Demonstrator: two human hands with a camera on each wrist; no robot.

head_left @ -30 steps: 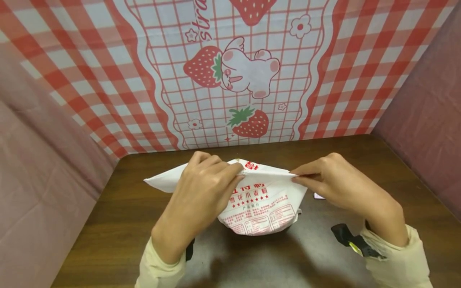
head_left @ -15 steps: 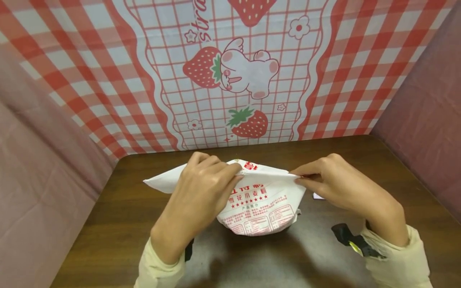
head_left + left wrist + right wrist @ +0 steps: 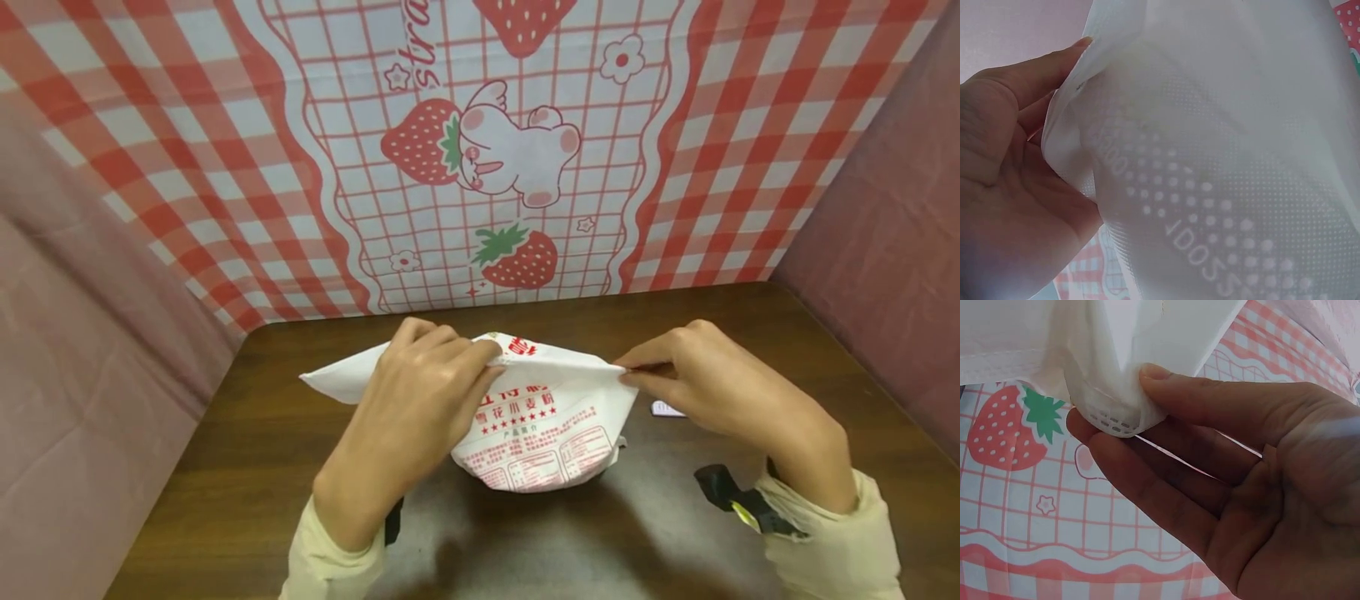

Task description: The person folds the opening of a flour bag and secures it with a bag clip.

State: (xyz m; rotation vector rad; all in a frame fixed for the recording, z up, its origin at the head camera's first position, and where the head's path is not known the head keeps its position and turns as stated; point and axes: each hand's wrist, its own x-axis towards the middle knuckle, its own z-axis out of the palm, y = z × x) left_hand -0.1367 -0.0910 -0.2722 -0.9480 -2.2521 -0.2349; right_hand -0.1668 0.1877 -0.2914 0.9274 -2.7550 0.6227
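A white flour bag (image 3: 536,433) with red printing stands over the middle of the table, its top edge folded. My left hand (image 3: 416,404) grips that edge left of the middle, and a white flap of the bag sticks out beyond it. Thumb and fingers of my right hand (image 3: 716,387) pinch the right end of the same edge. In the left wrist view, the bag's thin white sheet (image 3: 1222,162) fills most of the picture. The right wrist view has the pinched corner (image 3: 1116,394) folded between thumb and fingertips. What the bag contains is hidden.
Beyond the bag rises a red-and-white checked cloth (image 3: 315,208) with strawberry prints. A small white card-like thing (image 3: 664,409) with a purple edge lies on the brown table (image 3: 247,467), partly behind my right hand. Pink cloths hang at both sides.
My right hand has slid slightly to the right along the bag's top edge, and more of the small card-like thing shows. My left hand and the bag stay almost still.
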